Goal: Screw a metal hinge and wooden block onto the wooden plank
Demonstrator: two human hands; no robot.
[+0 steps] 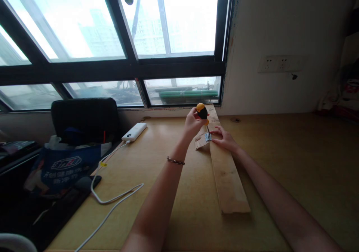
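A yellow-and-black screwdriver point(202, 111) stands nearly upright in my left hand point(193, 123), whose fingers are closed round its handle. The screwdriver's shaft runs down to a silver metal hinge point(208, 137). That hinge lies across the edge of a long wooden board point(228, 181) and a short wooden piece point(201, 142) on its left. My right hand point(224, 137) rests on the board, thumb and forefinger holding the hinge at its right side. Any screw under the tip is too small to make out.
The boards lie on a wooden table point(174, 203). A white power bank point(134, 132) with a white cable point(112, 199) sits at the left. Beyond the left edge are a black chair point(84, 113) and a blue bag point(67, 166). A window and wall stand behind.
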